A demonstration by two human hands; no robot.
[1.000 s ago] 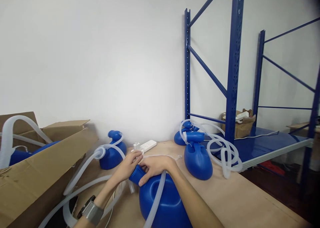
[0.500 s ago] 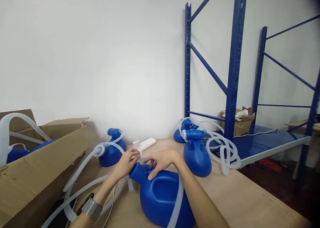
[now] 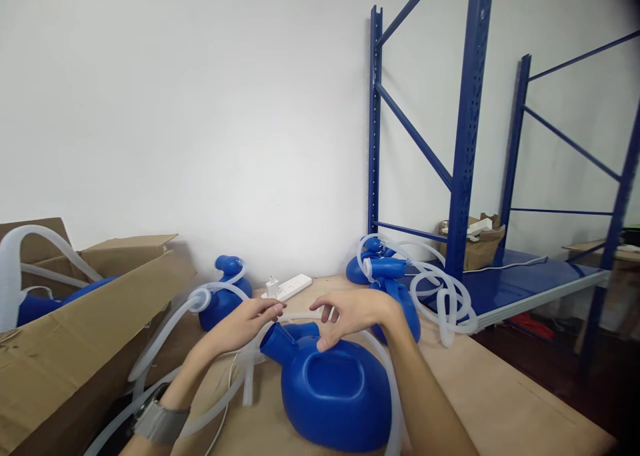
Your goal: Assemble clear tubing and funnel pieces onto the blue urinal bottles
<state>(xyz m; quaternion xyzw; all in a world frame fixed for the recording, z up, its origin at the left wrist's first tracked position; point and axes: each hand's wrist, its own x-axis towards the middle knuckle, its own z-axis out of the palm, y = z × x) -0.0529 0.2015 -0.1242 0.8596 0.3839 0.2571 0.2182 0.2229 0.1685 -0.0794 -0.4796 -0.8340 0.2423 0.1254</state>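
A blue plastic urinal bottle [image 3: 335, 396] with a moulded handle lies on the table before me, its open mouth facing up and left. My right hand [image 3: 353, 313] is over its top, thumb apart from the bent fingers, nothing held. My left hand [image 3: 253, 323] is beside the mouth, fingers stretched toward the right and thumb close along them. A translucent tube [image 3: 295, 317] passes behind the bottle between both hands; whether the left fingertips touch it is unclear. More tubing [image 3: 393, 389] runs down the bottle's right side. Below my left hand is a pale tube fitting [image 3: 250, 357].
A cardboard box [image 3: 100, 309] with bottles and tubing stands at left. Another blue bottle [image 3: 220, 306] is behind my left hand; further bottles [image 3: 387, 268] and coiled tubing [image 3: 445, 303] are at right. A white power strip [image 3: 295, 287] lies by the wall, near a blue rack [image 3: 465, 143].
The tubing that crossed the bottle's front now lies along its right side. My right hand has risen and shifted right, off the bottle's neck. My left hand has moved slightly left.
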